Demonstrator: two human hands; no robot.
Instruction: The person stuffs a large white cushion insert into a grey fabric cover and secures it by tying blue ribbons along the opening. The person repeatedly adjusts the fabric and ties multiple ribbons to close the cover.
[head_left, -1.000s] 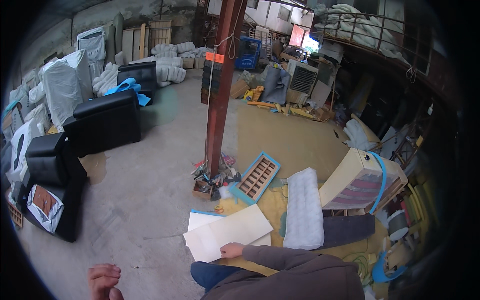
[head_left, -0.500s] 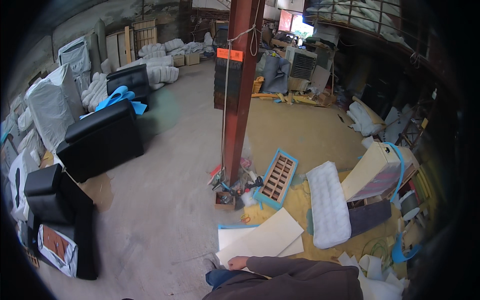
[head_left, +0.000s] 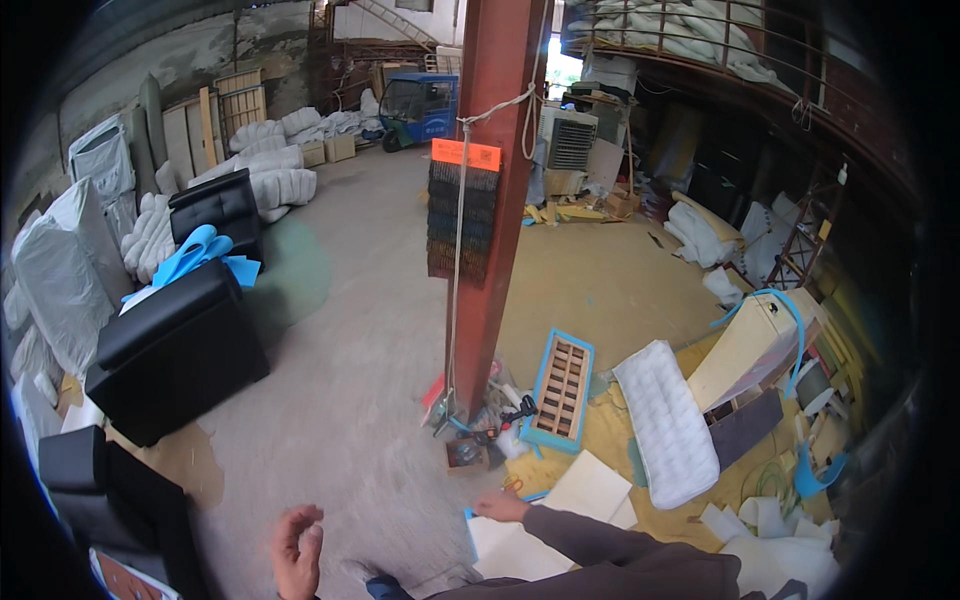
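A person is looking down at a cluttered workshop floor (head_left: 340,400) of grey concrete. Their right hand (head_left: 497,506), coming out of a dark sleeve (head_left: 620,555), is resting flat with fingers spread on the near edge of a pale foam sheet (head_left: 565,510) that is lying on the floor; the grip is open, pressing rather than clasping. The left hand (head_left: 296,548) is hanging free low in the view, well apart from the sheet, fingers loosely curled and holding nothing.

Just beyond the sheet, a red steel column (head_left: 495,190) is rising from the floor, with a dark swatch board (head_left: 462,222) hanging on it under an orange tag (head_left: 466,155). Beside its foot, a blue-edged wooden slatted frame (head_left: 561,388) is lying flat, and next to that a white quilted cushion (head_left: 664,420). To the left, black upholstered sofa sections (head_left: 178,350) are standing, one carrying folded blue material (head_left: 195,255).
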